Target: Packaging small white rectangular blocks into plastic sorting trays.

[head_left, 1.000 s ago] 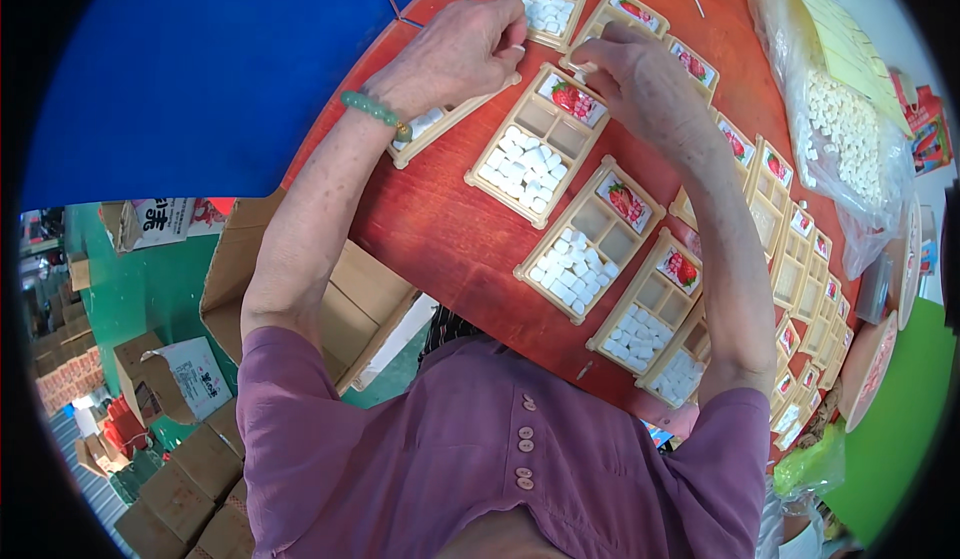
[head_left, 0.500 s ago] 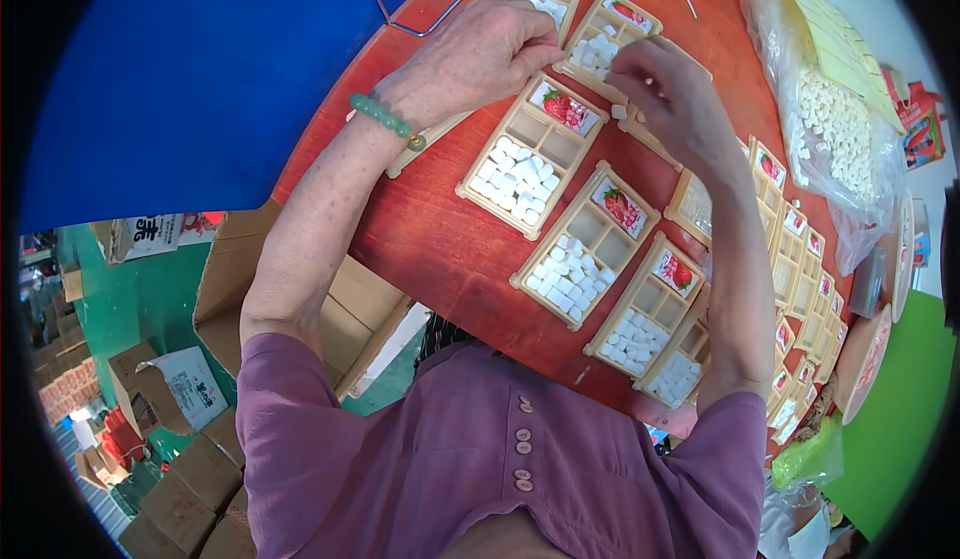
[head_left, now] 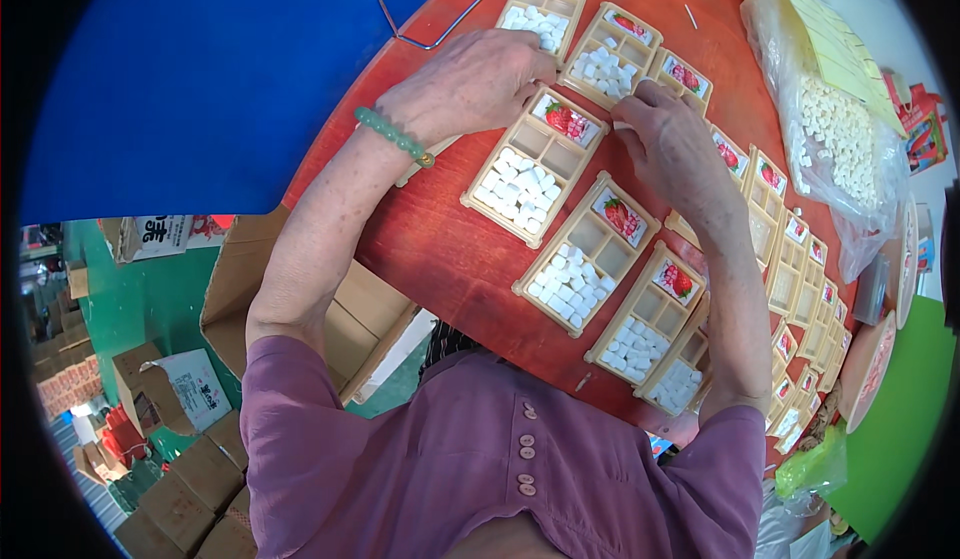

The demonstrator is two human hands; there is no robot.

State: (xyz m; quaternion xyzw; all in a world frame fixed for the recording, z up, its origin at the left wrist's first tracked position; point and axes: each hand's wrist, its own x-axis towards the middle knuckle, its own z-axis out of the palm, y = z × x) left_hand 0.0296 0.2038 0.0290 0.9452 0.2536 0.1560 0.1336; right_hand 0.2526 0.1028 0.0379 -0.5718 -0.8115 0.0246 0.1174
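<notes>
Tan compartment trays with strawberry-picture labels hold small white marshmallow-like cubes. Wearing a green bead bracelet, my left hand (head_left: 478,81) is closed, its fingertips between a far tray (head_left: 620,41) and a nearer tray (head_left: 560,155); what it holds, if anything, is hidden. My right hand (head_left: 672,144) has its fingers pinched at the near edge of the far tray, beside another labelled tray (head_left: 706,89). A pale bit shows at those fingertips, too small to name. Cubes fill the front part of the far tray, while the nearer tray's middle compartments are bare.
More trays run along the red table (head_left: 430,244) toward the right. A clear bag of white cubes (head_left: 845,144) lies at the far right. A wire handle (head_left: 437,41) stands by the blue surface (head_left: 220,89). An open cardboard box (head_left: 365,324) is below the table edge.
My right hand has come down toward me from over the far tray, showing more of its cubes. My left hand has shifted slightly nearer, and the whole view has moved a little.
</notes>
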